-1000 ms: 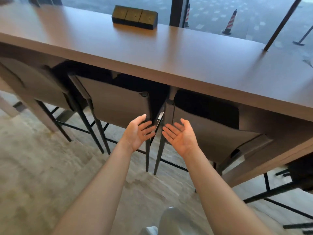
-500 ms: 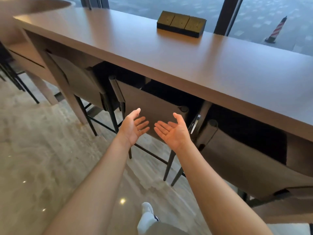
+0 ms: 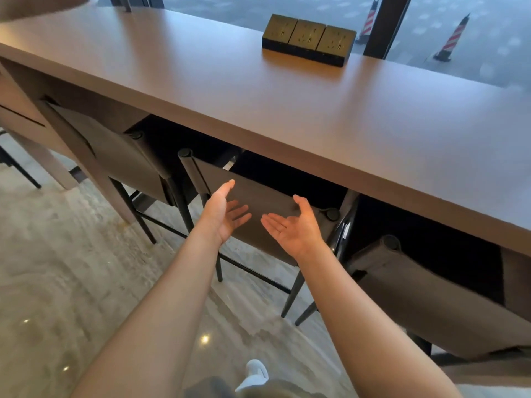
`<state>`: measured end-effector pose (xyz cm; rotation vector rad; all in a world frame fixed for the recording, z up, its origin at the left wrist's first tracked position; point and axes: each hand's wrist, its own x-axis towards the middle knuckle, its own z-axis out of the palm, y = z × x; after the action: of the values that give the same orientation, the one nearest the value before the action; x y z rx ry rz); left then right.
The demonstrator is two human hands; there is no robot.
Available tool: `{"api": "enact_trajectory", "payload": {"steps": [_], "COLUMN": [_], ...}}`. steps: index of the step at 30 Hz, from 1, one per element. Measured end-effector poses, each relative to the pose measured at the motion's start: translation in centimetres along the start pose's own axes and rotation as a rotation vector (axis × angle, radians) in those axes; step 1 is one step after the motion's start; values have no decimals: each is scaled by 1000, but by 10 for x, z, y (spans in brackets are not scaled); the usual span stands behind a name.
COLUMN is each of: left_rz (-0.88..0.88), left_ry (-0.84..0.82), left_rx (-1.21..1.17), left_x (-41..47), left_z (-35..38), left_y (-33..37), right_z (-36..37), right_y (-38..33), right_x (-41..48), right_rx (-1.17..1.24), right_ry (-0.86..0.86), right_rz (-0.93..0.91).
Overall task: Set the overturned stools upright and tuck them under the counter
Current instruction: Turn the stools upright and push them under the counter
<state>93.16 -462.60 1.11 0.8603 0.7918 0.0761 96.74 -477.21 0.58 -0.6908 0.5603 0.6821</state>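
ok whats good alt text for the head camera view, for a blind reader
Two bare forearms reach forward, the left hand and right hand open with palms turned inward, in front of the backrest of the middle stool of three standing upright, tucked under a long brown counter. A block of three sockets sits on the counter.

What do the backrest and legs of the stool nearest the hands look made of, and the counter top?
Backrest: matte taupe leather or leatherette, seemingly; it wraps round the posts. Legs: thin matte black rods, probably metal. Counter top: smooth brown laminate or veneer, satin; window light reflects softly.
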Motion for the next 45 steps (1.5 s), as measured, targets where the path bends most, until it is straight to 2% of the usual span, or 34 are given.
{"api": "enact_trajectory", "payload": {"steps": [5,14,22,25,30,45], "left_rz": [-32,-165,-264,-291,-249,-214], "left_ry": [1,-45,-38,-58,13,-17], "left_rx": [-7,137,169,148,98,71], "left_x": [30,82,113,122,118,98], "left_z": [-3,-12,-12,-9,-6,-13], "left_y": [24,69,82,83,80,84], "right_z": [13,60,67,59,53,56], "right_y": [-1,18,20,17,16,25], "right_x": [18,45,47,56,59,49], "right_rx": [87,164,223,220,230,192], "right_ry": [74,294,350,334,295,230], "right_rz": [-64,-179,-268,-306,-329,-345]}}
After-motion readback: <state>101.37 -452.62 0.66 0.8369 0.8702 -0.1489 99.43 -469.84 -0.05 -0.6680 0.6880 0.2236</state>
